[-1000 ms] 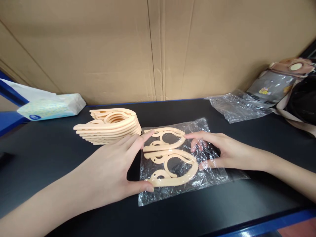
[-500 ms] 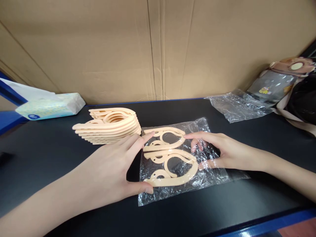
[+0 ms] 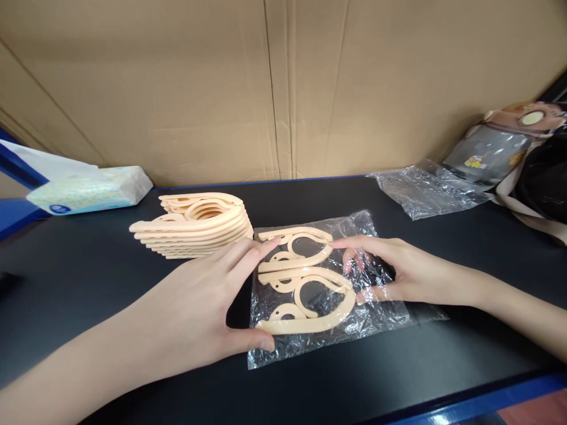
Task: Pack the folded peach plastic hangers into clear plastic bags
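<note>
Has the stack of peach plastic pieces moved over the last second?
No. The stack sits in the same place against the cardboard seam behind it; the slight drift left matches the tissue pack, so the camera shifted.

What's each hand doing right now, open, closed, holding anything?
Left hand: open, thumb and fingertips on the left edge of the clear bag holding the hangers.
Right hand: open, fingers inside the bag's mouth.
</note>
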